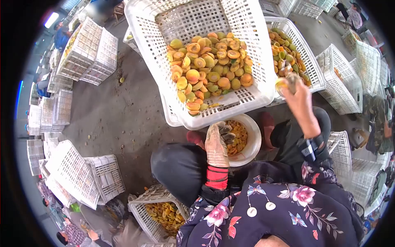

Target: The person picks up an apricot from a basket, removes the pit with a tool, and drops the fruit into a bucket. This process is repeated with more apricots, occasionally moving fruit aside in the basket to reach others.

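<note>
A white plastic crate [263, 49] tilts in front of me, holding many orange and green apricot halves [210, 66]. Gloved and wrapped, my left hand [218, 142] is at the near edge of this crate, over the left rim of a white bucket [252, 152]. Its fingers look curled, but whatever they might hold is hidden. Inside the bucket lie small brown and orange pieces [238, 140]. My right hand [295, 92] is raised over the near edge of a second crate [317, 78] of fruit, its fingers closed round a yellowish fruit piece [282, 84], blurred by motion.
Stacked white crates [98, 53] stand at the left, with more crates [339, 82] at the right. A crate of fruit [142, 214] sits by my left knee. Other people [354, 16] are at the edges. Fruit bits dot the grey floor [119, 111].
</note>
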Demonstrator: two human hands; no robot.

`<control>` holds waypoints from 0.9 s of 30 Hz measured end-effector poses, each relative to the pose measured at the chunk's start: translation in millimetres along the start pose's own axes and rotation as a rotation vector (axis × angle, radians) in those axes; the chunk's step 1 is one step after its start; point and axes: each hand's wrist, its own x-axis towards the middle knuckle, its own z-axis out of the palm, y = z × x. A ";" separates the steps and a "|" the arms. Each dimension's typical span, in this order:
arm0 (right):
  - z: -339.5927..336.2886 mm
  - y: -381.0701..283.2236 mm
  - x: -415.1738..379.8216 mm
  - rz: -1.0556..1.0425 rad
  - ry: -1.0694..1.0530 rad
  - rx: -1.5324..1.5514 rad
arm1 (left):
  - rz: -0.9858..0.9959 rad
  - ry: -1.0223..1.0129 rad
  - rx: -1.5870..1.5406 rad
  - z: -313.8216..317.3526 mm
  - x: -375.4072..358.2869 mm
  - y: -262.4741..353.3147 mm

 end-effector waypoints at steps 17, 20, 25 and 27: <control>260.7 -70.8 -25.4 -0.171 -0.806 0.122 | 0.495 0.089 0.781 -30.6 6.5 2.1; 255.7 -55.5 -21.1 -0.096 -0.729 0.240 | 0.251 0.115 0.358 -8.8 -3.4 19.4; 243.7 -58.3 -23.2 -0.138 -0.780 0.224 | 0.074 0.156 0.027 -3.3 -7.2 16.9; 247.7 -71.4 -25.8 -0.222 -0.807 0.175 | 0.238 0.138 0.260 -18.4 0.8 0.7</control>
